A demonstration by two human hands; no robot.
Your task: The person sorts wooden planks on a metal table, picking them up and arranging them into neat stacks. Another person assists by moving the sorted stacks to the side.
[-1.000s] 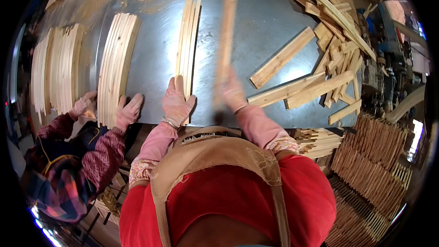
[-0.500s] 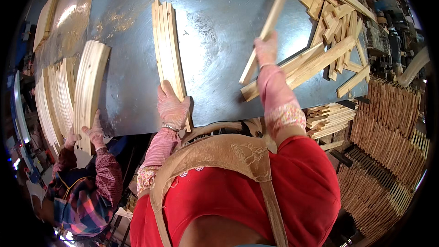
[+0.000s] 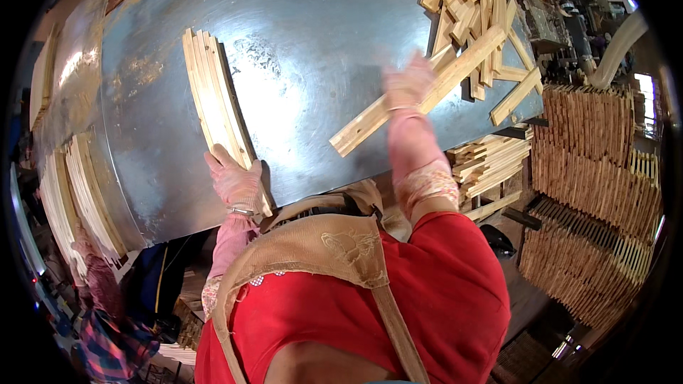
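Note:
A bundle of several pale wooden strips [image 3: 212,99] lies side by side on the metal table. My left hand [image 3: 237,181], in a light glove, grips the bundle at its near end. Over to the right, my right hand [image 3: 408,84] is at a long wooden strip [image 3: 466,67] that lies slantwise. Motion smears its fingers, and whether it touches that strip I cannot tell. Just beyond is a jumbled pile of wooden strips [image 3: 486,35].
The metal table [image 3: 313,21] spans the front. At left, a co-worker's hand [image 3: 84,245] touches stacked strips [image 3: 89,192]. Below the table's right edge sits a stack of strips [image 3: 491,167], with tall wood stacks [image 3: 580,171] and a pale hose [image 3: 620,50] farther right.
The strip my right hand held is out of that hand, which is now by the slanted strip. My left hand stays on the bundle. The view has shifted; the co-worker's bundle has moved down.

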